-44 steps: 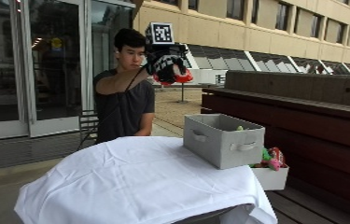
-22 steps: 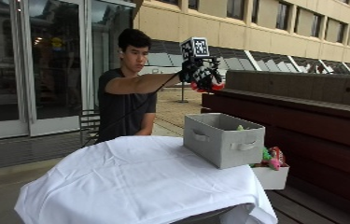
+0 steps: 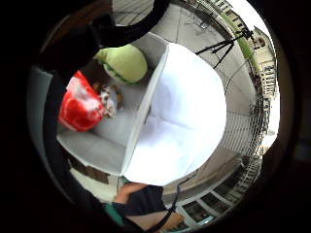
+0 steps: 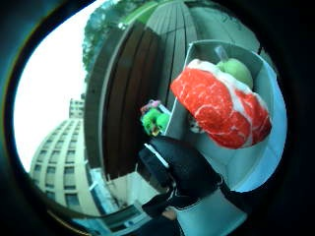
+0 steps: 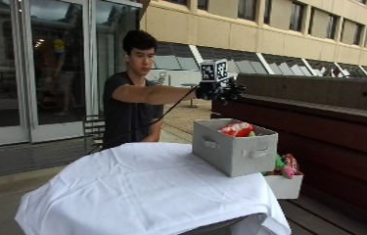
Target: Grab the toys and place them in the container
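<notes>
**Steak toy seen in the bin, gloved hand spread above it**

A person is seated behind a table (image 5: 137, 196) covered with a white cloth. The right arm is stretched out level, and the gloved right hand (image 5: 225, 90) is held in the air above a grey fabric bin (image 5: 235, 152), well apart from it. The fingers are seen splayed and nothing is held in them. The other hand cannot be seen.

The bin is set at the table's far corner, beside a dark wooden bench (image 5: 326, 122). A red and white steak toy (image 5: 236, 129) is seen at the bin's rim, within its walls; in the thumb side palm view the steak (image 4: 221, 110) appears over the bin's opening, with a green plush toy (image 4: 236, 71) beside it inside. The same green toy (image 3: 124, 63) is shown lying on the bin's floor in the little finger side view.

A small white box (image 5: 283, 185) is placed just beside the bin, on its bench side, and more toys (image 5: 283, 165) are held in it.
</notes>
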The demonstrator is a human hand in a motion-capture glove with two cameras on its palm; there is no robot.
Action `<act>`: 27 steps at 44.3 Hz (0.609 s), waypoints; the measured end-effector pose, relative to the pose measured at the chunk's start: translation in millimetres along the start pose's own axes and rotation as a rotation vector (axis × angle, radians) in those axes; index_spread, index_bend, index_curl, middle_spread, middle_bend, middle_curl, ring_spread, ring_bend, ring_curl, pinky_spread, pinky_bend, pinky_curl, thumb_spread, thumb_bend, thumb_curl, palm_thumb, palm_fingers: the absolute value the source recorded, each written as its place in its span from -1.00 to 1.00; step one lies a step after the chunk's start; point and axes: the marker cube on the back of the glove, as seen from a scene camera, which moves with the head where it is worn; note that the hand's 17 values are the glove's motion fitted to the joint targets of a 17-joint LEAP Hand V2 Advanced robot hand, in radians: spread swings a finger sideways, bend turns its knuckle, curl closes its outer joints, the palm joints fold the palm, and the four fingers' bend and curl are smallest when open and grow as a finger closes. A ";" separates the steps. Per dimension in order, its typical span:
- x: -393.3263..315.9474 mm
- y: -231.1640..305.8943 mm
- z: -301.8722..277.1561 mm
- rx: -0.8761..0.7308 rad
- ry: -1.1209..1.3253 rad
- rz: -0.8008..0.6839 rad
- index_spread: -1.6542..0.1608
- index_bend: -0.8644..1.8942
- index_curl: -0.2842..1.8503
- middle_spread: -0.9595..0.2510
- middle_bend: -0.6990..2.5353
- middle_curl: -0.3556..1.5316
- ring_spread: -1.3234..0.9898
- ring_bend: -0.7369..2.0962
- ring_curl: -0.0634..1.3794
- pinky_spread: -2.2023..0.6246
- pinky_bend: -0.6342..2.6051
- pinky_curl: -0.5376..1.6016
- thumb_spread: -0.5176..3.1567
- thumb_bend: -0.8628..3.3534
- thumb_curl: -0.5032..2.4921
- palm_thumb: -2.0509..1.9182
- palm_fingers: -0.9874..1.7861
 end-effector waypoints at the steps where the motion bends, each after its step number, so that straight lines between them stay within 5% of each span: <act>1: 7.4 -0.2 -2.4 0.008 0.019 0.003 0.43 -0.48 -0.66 -0.03 -0.28 0.02 -0.23 0.30 -0.21 0.23 0.14 -0.03 -0.27 -0.63 -0.05 0.29 0.08; 2: 16.5 -0.3 -6.0 0.020 0.048 0.010 0.45 -0.33 -0.61 0.14 -0.41 -0.04 -0.15 0.05 -0.34 0.31 0.11 -0.03 -0.27 -0.72 -0.11 0.13 -0.48; 3: 26.7 0.1 -10.3 0.032 0.081 0.019 0.46 -0.29 -0.57 0.19 -0.40 -0.01 -0.11 0.03 -0.26 0.34 0.11 0.02 -0.26 -0.71 -0.14 0.09 -0.53; 11: 106.4 12.8 -35.0 0.083 0.163 0.124 0.49 -0.31 -0.60 0.40 -0.47 -0.12 0.01 -0.23 -0.53 0.46 0.04 -0.10 -0.19 -0.64 -0.26 -0.02 -0.47; 27: 232.8 71.3 -55.5 0.085 0.252 0.318 0.50 -0.32 -0.60 0.52 -0.47 -0.20 0.10 -0.34 -0.56 0.53 -0.01 -0.15 -0.15 -0.63 -0.41 -0.03 -0.44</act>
